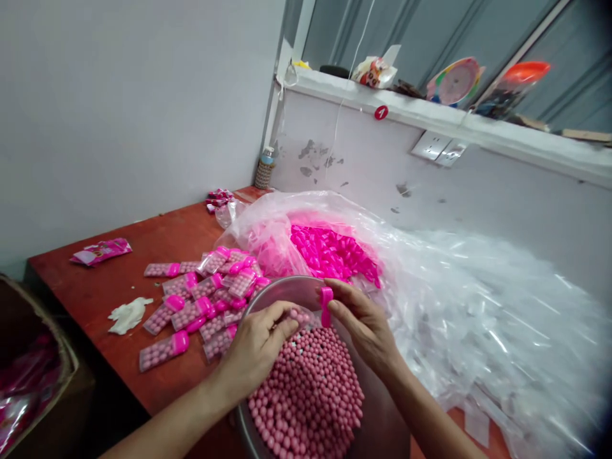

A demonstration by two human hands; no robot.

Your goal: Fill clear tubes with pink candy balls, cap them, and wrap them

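Note:
My left hand (261, 341) is closed around a small clear plastic box (301, 317) with pink balls inside, partly covered by the fingers. Between the thumb and fingers of my right hand (366, 319) is a bright pink plastic cap (326, 306), just right of the box's end and apparently apart from it. Both hands are over a metal bowl (289, 285) heaped with loose pink balls (308, 395). Left of the bowl lies a pile of filled clear boxes with pink caps (189, 312).
Behind the bowl, a clear bag holds pink caps (329, 252). A big sheer plastic bag (502, 312) covers the table's right side. White crumpled tissue (129, 315) and a pink packet (102, 251) lie left on the red table (129, 255). A cardboard box (71, 363) stands lower left.

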